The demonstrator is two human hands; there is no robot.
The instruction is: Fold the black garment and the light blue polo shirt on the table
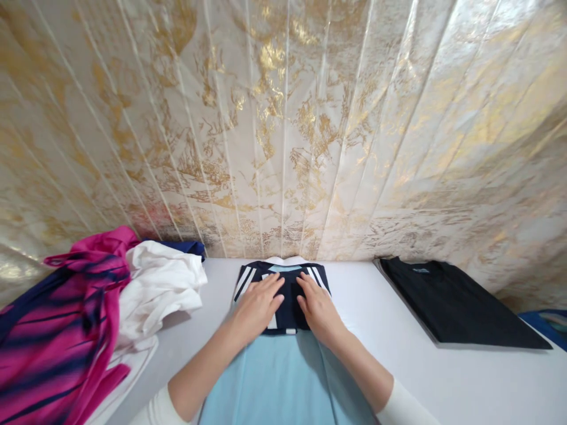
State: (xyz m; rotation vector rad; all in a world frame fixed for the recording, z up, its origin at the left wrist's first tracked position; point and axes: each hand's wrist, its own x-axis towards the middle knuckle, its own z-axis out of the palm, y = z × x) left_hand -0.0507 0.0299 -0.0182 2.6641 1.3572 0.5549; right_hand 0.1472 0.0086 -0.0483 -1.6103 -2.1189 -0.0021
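A light blue shirt (274,383) with a navy upper part and white stripes lies on the white table, its navy part (290,298) toward the wall. My left hand (261,304) rests flat on the left side of the navy part, fingers stretched out. On the right side of it, my right hand (319,307) lies likewise with fingers extended. Neither hand grips the cloth. A pale curved edge (286,260) shows behind the collar. The shirt's lower end runs out of view at the bottom.
To the left lie a rumpled pink and navy garment (66,319), a white cloth (162,286) and a dark blue one (186,246). A folded black shirt (460,307) sits at right, with blue fabric (547,321) beyond. A gold-patterned wall covering (283,130) rises behind the table (367,295).
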